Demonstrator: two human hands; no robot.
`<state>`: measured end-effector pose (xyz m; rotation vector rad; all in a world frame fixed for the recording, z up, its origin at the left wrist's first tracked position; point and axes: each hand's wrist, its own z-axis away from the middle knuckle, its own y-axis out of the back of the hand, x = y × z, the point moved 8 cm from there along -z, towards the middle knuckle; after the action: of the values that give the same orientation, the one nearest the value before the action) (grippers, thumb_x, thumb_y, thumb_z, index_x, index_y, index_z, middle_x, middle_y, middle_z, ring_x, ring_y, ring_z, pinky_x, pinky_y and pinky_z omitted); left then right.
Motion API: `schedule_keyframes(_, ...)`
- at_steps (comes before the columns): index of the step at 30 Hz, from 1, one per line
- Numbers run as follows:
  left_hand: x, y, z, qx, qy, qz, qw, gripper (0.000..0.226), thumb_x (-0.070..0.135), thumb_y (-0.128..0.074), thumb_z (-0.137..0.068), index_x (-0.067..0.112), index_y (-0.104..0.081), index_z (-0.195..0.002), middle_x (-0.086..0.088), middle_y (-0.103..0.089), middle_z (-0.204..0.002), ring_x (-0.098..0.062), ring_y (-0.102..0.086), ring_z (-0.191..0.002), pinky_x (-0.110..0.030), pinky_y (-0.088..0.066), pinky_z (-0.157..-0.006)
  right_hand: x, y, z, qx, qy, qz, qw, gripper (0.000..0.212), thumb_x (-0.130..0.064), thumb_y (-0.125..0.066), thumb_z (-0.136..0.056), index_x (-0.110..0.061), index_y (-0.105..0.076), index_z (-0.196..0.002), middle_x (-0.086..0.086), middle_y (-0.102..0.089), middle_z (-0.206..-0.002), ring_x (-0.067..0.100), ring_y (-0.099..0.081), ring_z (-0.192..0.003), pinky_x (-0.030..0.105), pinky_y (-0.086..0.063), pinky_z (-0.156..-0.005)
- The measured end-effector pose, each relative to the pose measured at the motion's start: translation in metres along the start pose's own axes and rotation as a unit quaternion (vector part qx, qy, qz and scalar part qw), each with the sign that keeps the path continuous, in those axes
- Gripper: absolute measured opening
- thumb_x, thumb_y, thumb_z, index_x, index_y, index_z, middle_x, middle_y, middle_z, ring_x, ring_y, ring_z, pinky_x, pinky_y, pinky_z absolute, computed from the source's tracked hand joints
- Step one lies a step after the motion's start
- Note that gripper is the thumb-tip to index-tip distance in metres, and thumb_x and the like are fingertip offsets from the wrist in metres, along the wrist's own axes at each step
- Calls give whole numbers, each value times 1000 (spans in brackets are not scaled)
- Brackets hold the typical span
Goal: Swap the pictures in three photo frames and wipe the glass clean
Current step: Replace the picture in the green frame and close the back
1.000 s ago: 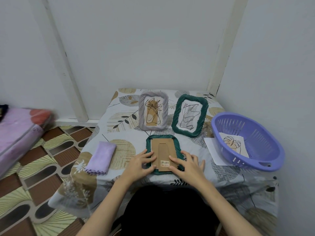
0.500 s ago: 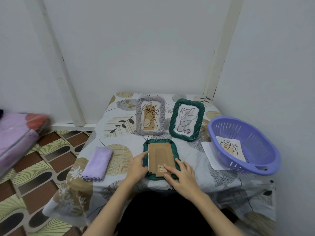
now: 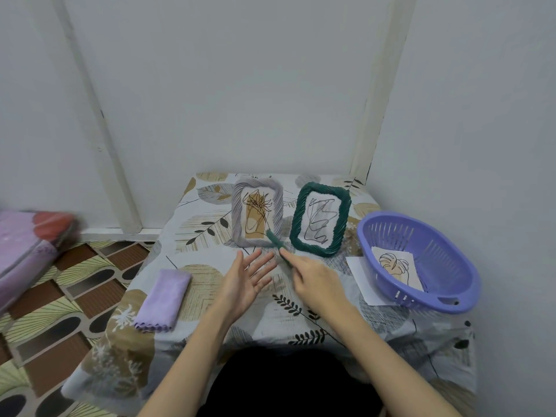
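A small green photo frame (image 3: 276, 243) is lifted off the table and seen edge-on as a thin green strip, gripped by my right hand (image 3: 316, 281). My left hand (image 3: 249, 278) hovers just left of it, palm up, fingers spread, holding nothing. Behind them stand a grey frame (image 3: 240, 215) with a brown plant drawing and a larger green frame (image 3: 340, 224) with a black scribble drawing. A folded lilac cloth (image 3: 164, 296) lies at the table's left. A picture of a leaf (image 3: 397, 270) lies inside the purple basket (image 3: 445, 260).
The small table has a leaf-patterned cloth (image 3: 301, 311) and sits in a corner, walls behind and to the right. A white sheet (image 3: 358, 269) pokes out from under the basket. Patterned floor and a pink bundle (image 3: 27, 245) lie to the left.
The small green frame lay face down under both hands; now my right hand has lifted it on edge and my left hand has let go and opened.
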<state>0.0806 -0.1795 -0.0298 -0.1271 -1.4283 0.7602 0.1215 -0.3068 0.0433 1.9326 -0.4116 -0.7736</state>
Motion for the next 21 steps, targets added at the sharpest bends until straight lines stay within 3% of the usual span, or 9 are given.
schedule_keyframes(3,-8,17,2,79,-9,-171,982,43,29,-43,-97,15,-38,-138,-11,-45,-137,-29,-50,-118,-34,-45,-90,30,11,4,56,-105,-208,971,44,-13,-44,-95,-24,-41,-138,-3,-63,-99,8,-50,-55,13,-41,-50)
schedule_keyframes(5,-18,23,4,82,-6,-251,964,50,27,-51,-93,16,-34,-139,-14,-41,-140,-34,-46,-124,-43,-42,-98,47,6,11,86,-169,-376,907,44,-5,-47,-94,-16,-44,-136,-8,-57,-115,17,-63,-81,19,-51,-73)
schedule_keyframes(6,-22,22,6,74,0,-258,963,54,25,-54,-92,15,-32,-140,-15,-42,-138,-33,-47,-122,-43,-43,-99,53,-4,15,85,-195,-433,876,43,-3,-48,-93,-13,-46,-135,-7,-54,-123,21,-61,-99,29,-49,-91)
schedule_keyframes(8,-24,20,10,70,-9,-248,966,62,17,-60,-88,11,-28,-141,-14,-45,-136,-27,-52,-116,-38,-47,-95,58,-27,23,71,-229,-483,842,42,-3,-49,-93,-11,-46,-133,2,-51,-135,17,-51,-118,38,-39,-107)
schedule_keyframes(12,-10,31,7,87,-60,-368,924,72,8,-64,-84,7,-23,-144,-10,-39,-142,-24,-47,-121,-38,-41,-103,56,-59,38,-3,-219,-332,917,44,-22,-43,-97,-20,-34,-140,-2,-42,-142,12,-40,-128,28,-29,-108)
schedule_keyframes(14,-3,36,1,80,-79,-488,866,70,16,-61,-87,9,-22,-145,-10,-34,-148,-25,-35,-134,-40,-29,-112,57,-75,42,-59,-202,-183,960,44,-31,-35,-99,-24,-30,-142,-4,-31,-150,13,-26,-139,44,-15,-114)
schedule_keyframes(16,-2,40,-4,75,-69,-609,787,64,28,-53,-92,10,-22,-146,-12,-24,-152,-26,-15,-143,-38,-16,-117,55,-87,44,-108,-192,-105,970,43,-35,-28,-100,-26,-30,-142,-9,-20,-154,9,-10,-144,55,3,-113)
schedule_keyframes(19,-16,42,-7,38,-36,-741,669,59,35,-33,-98,10,-13,-148,-10,-5,-157,-25,10,-145,-39,3,-118,49,-93,46,-125,-168,-55,976,45,-37,-23,-100,-28,-26,-144,-12,-13,-155,7,-1,-144,60,12,-109)
schedule_keyframes(21,-23,44,-5,34,-33,-764,643,59,37,-26,-100,12,-7,-149,-7,2,-158,-22,15,-144,-39,8,-117,48,-92,48,-121,-158,-29,980,45,-39,-21,-100,-30,-24,-144,-14,-10,-155,7,2,-144,60,14,-108)
